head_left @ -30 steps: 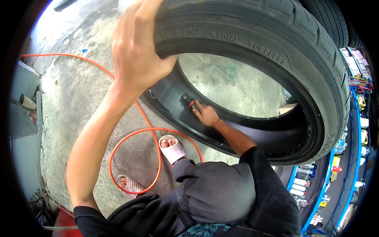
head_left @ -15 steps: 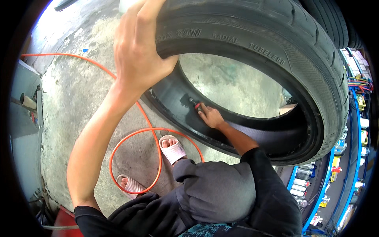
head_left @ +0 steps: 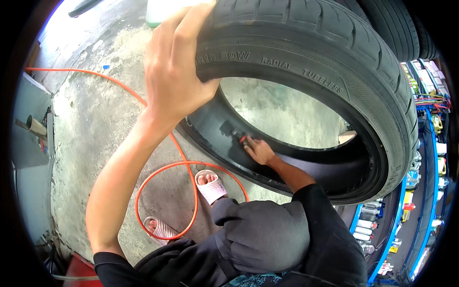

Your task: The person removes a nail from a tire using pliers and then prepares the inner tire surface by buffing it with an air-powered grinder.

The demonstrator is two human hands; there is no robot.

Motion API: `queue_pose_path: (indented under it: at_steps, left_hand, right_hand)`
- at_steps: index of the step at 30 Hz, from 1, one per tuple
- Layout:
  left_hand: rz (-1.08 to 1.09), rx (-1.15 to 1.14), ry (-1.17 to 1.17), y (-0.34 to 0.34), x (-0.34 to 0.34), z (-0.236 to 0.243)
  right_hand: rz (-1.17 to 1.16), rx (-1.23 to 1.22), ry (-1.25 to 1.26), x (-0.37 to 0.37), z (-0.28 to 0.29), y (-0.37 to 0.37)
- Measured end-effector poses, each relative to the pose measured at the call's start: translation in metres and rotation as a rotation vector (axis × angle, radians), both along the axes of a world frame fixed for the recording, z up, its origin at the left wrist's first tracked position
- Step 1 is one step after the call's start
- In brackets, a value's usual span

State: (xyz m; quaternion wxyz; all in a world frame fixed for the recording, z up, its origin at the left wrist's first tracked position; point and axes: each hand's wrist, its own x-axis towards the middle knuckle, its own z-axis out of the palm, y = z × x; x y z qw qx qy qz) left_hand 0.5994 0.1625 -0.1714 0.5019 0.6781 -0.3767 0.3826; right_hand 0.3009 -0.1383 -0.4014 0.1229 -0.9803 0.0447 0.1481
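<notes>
A large black tire (head_left: 287, 52) stands tilted before me, its inner wall facing up toward me. My left hand (head_left: 174, 71) is closed around its upper left side, thumb at the inner rim and fingers over the tread. Inside the tire, my right hand (head_left: 259, 149) is closed on a small hand tool with a red and black body (head_left: 242, 139). The tool's grey tip points at the tire's inner lining, beside a darker patch (head_left: 226, 126). Its exact kind is too small to make out.
An orange hose (head_left: 138, 191) loops over the concrete floor (head_left: 95, 138) around my sandalled feet (head_left: 210, 185). Blue-edged shelves (head_left: 397, 215) with bottles stand at right. More tires (head_left: 387, 24) are stacked at the upper right. A pale green-edged container (head_left: 162, 12) sits behind my left hand.
The whole view has shifted slightly, so the tire and hands sit a little lower. The tool in my right hand has moved slightly nearer to me relative to the dark patch. Both grips stay the same.
</notes>
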Motion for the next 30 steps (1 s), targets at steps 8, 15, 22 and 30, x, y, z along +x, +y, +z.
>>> queue_pose_path:
  at_steps: [8, 15, 22, 30]
  left_hand:
    - [-0.025, -0.012, -0.005, -0.003, -0.001, 0.003]
    - [-0.018, -0.012, 0.0, -0.003, -0.002, 0.002]
    - [-0.023, 0.004, -0.007, -0.001, -0.003, 0.002]
    - [-0.022, -0.001, -0.007, -0.003, -0.001, 0.002]
  right_hand:
    - [0.065, 0.02, -0.044, 0.0, -0.008, -0.001]
    - [0.006, 0.022, -0.016, 0.004, -0.01, 0.005]
    - [-0.024, 0.015, 0.009, 0.011, -0.012, 0.01]
    - [0.051, 0.03, -0.008, 0.01, -0.016, 0.013]
